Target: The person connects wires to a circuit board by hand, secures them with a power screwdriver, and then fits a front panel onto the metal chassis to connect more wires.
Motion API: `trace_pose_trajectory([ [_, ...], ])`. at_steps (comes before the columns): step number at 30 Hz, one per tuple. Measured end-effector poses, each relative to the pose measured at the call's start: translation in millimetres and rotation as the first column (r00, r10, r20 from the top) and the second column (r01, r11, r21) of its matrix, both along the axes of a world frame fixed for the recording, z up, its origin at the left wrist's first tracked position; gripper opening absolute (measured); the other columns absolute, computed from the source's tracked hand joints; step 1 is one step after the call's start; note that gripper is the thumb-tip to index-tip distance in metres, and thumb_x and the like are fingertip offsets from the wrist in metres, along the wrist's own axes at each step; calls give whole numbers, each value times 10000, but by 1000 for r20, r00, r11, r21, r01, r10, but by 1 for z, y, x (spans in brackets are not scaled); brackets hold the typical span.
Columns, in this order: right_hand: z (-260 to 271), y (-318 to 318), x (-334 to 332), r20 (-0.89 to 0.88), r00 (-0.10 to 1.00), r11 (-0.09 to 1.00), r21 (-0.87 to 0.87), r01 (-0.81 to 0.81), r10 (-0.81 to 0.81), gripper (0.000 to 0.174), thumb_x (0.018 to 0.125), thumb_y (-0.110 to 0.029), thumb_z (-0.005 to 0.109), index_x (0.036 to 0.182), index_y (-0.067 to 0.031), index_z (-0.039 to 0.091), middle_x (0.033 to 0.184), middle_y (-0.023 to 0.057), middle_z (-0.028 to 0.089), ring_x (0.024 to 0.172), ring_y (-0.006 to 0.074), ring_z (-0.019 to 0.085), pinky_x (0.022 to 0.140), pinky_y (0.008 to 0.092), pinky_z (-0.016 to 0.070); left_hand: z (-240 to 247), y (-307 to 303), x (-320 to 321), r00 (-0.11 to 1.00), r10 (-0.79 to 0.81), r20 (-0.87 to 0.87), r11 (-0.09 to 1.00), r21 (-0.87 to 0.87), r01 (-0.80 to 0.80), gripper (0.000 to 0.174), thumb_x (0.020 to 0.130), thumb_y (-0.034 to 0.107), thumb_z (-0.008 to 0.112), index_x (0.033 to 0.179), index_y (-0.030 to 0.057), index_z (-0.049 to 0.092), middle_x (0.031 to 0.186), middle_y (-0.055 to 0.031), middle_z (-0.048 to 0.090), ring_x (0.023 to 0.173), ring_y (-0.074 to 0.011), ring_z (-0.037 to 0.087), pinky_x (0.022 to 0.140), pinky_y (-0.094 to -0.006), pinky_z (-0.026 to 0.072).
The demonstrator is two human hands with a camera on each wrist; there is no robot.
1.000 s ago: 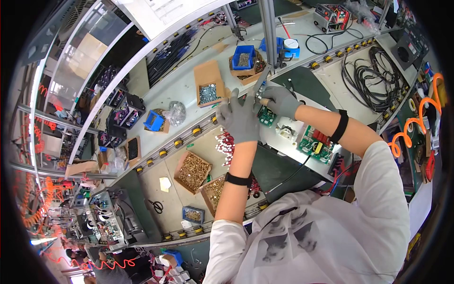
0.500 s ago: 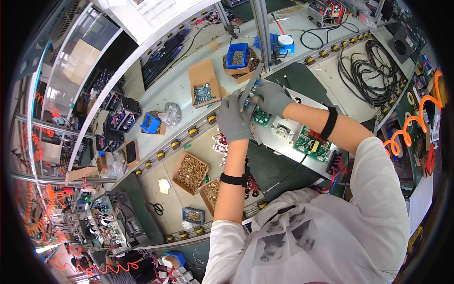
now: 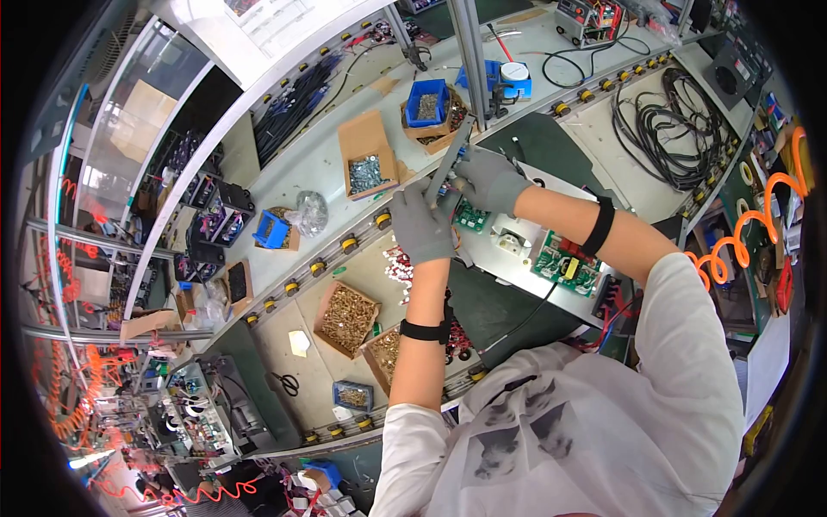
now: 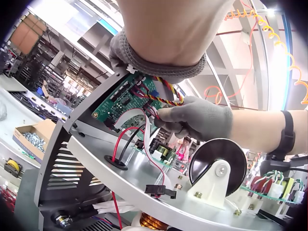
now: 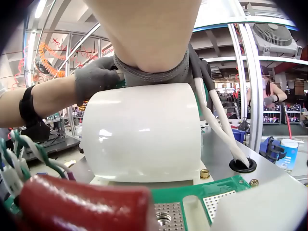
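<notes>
In the head view my gloved left hand [image 3: 422,226] grips the lower end of a tilted grey panel [image 3: 451,164]. The left wrist view shows the panel's inner side, with a green circuit board [image 4: 118,108] mounted on it. My gloved right hand [image 3: 489,179] is on that board side; in the left wrist view its fingertips pinch a small wire connector [image 4: 153,111]. Above it loop twisted red, yellow and black wires [image 4: 168,100]. A white ribbon cable [image 4: 150,144] runs from the board to a black connector [image 4: 160,191] on the metal chassis plate [image 4: 115,175].
A large white cylinder [image 5: 144,134] on a bracket stands close under my right wrist. Behind it sits a second circuit board [image 3: 564,263] with a red component [image 5: 86,204]. Boxes of brass fasteners [image 3: 347,319] and silver screws [image 3: 366,175] lie left of the hands.
My left hand's spread fingers have drawn together at the panel's lower end. The panel shows steeper and more edge-on. My right hand stays by the board; the head view has shifted slightly.
</notes>
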State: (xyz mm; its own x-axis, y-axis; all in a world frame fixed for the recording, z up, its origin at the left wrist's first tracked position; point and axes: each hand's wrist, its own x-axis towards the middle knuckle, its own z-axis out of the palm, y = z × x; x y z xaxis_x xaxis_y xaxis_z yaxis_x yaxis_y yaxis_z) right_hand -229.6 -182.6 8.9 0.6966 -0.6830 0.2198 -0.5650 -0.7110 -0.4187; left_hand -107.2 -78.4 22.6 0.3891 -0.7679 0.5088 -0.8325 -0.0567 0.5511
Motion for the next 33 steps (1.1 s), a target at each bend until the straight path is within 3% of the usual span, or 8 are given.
trace_pose_trajectory([
  [17, 7, -4, 11, -268, 961, 996, -64, 56, -72, 247, 752, -200, 619, 974, -99, 657, 973, 107, 628, 930, 291, 608, 780, 394, 500, -7, 6, 11, 993, -38, 115, 999, -14, 40, 283, 701, 52, 569, 978, 9, 530, 917, -181, 539, 850, -360, 525, 770, -427, 433],
  [19, 31, -5, 9, -375, 924, 982, 126, 138, -82, 229, 781, -217, 604, 970, -104, 665, 961, 109, 639, 897, 302, 629, 754, 412, 508, -1, 16, 14, 959, -192, -207, 981, -42, 187, 342, 717, 105, 621, 1027, 0, 520, 927, -157, 551, 895, -288, 539, 821, -380, 431],
  [23, 57, 14, -5, -472, 881, 995, 71, 75, -33, 240, 795, -265, 606, 944, -89, 673, 929, 134, 647, 859, 297, 640, 731, 423, 512, -39, 65, -8, 860, -62, -506, 968, -241, -72, 705, 603, 155, 744, 1200, -34, 420, 1131, -207, 488, 1044, -341, 495, 920, -418, 391],
  [25, 44, 17, -2, -520, 854, 999, 44, 29, -2, 240, 788, -285, 617, 955, -127, 687, 889, 117, 657, 844, 289, 640, 718, 401, 514, -81, 65, -24, 903, -55, -427, 930, -350, -109, 847, 558, 145, 767, 1262, -61, 344, 1193, -217, 456, 1073, -346, 478, 945, -426, 376],
  [26, 36, 18, 0, -486, 873, 995, 99, 3, 46, 236, 786, -300, 618, 954, -154, 694, 879, 98, 661, 840, 280, 640, 709, 395, 511, -83, 70, -28, 964, 159, -214, 968, -158, -194, 801, 554, 136, 768, 1228, -67, 385, 1195, -233, 455, 1108, -359, 448, 950, -416, 361],
  [29, 11, 18, 9, -322, 945, 992, 124, -21, 60, 269, 774, -353, 605, 973, -201, 705, 868, 65, 663, 764, 276, 625, 692, 401, 481, -75, 54, -29, 910, 155, -384, 964, -144, -225, 738, 566, 142, 772, 1187, -60, 428, 1133, -215, 498, 1067, -352, 483, 908, -407, 387],
  [30, 14, 20, 12, -342, 939, 988, 150, 42, 12, 274, 774, -377, 606, 951, -197, 711, 847, 69, 666, 755, 271, 626, 684, 396, 479, -75, 47, -26, 929, 314, -195, 903, -241, -356, 653, 580, 189, 787, 1116, -29, 483, 1010, -182, 558, 929, -333, 550, 814, -386, 436],
  [33, 19, 22, 22, -417, 907, 977, 167, 136, -55, 330, 764, -455, 610, 893, -173, 724, 778, 85, 667, 725, 261, 626, 666, 376, 473, -87, 30, -18, 824, 334, -458, 888, -141, -438, 599, 594, 223, 795, 1064, -2, 499, 891, -138, 581, 799, -306, 572, 730, -367, 464],
])
